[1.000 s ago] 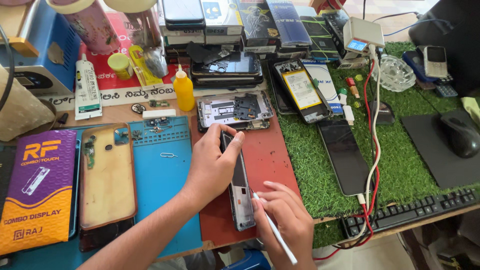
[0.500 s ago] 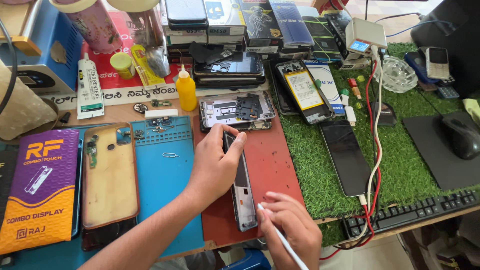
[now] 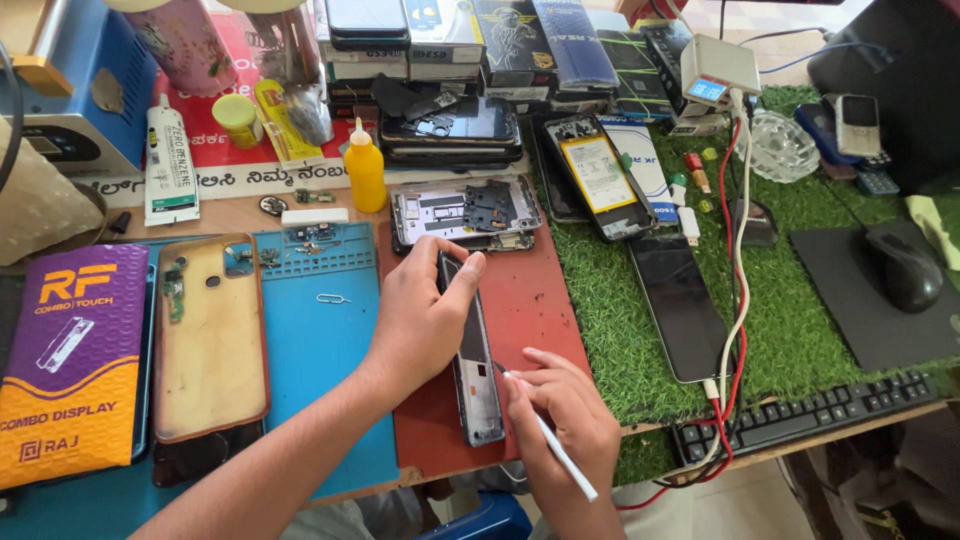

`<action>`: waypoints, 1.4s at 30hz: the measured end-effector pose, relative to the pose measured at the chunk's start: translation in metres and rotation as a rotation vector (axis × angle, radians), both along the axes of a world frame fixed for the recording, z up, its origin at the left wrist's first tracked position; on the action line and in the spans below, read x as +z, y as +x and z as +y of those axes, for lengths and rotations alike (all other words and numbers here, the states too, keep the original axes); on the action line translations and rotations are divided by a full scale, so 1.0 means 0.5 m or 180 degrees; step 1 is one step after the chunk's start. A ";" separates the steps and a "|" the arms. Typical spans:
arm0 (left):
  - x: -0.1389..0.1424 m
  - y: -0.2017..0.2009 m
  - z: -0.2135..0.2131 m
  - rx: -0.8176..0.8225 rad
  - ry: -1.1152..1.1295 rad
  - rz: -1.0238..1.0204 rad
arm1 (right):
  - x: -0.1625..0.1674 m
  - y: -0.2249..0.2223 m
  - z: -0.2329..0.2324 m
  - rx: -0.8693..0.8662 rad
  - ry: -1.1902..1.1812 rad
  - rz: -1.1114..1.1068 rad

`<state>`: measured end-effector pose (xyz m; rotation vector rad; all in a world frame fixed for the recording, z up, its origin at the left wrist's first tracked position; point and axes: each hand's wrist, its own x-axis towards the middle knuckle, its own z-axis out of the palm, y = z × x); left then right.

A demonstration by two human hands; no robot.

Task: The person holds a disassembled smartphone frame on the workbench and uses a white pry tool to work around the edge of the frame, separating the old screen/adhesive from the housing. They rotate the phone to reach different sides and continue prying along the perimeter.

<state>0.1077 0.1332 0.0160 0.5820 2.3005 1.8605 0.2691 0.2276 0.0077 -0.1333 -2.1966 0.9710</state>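
I see my left hand [image 3: 425, 325] arched over the phone frame [image 3: 470, 365] on the red mat [image 3: 540, 310], fingers gripping its upper edge. My right hand [image 3: 560, 415], at the frame's lower right, pinches a white tool [image 3: 555, 450]; bare mat lies beyond.

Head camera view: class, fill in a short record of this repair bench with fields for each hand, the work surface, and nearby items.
Left hand: left hand holds the top of a phone frame standing on its edge
Right hand: right hand holds a thin white tool, tip at the frame's side
Surface: red mat beside a blue mat
Nearby: opened phone body, yellow squeeze bottle, tan back cover, black screen panel on green turf
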 end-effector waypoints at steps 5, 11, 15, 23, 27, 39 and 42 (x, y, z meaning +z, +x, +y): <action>0.004 0.000 0.003 0.0033 -0.0027 0.0016 | -0.002 0.024 0.002 -0.0145 -0.0139 -0.0201; 0.004 -0.002 -0.002 0.0018 0.0011 -0.0026 | -0.027 0.068 0.002 -0.0134 -0.0052 -0.0127; 0.000 -0.001 -0.003 -0.0018 0.0124 -0.0279 | -0.049 0.075 0.001 -0.0143 -0.0032 0.0011; -0.006 0.010 -0.003 -0.0262 0.0551 -0.0350 | -0.073 0.088 -0.022 -0.0210 0.0035 0.0232; -0.004 0.018 -0.008 -0.0482 0.0830 -0.0422 | -0.091 0.093 -0.035 -0.0228 0.0053 0.0439; -0.006 0.027 -0.010 -0.0558 0.0704 -0.0596 | -0.129 0.124 -0.059 -0.0358 -0.0734 0.0515; -0.001 0.027 -0.006 -0.0449 0.0512 -0.0550 | -0.127 0.121 -0.057 -0.0420 -0.0642 0.0487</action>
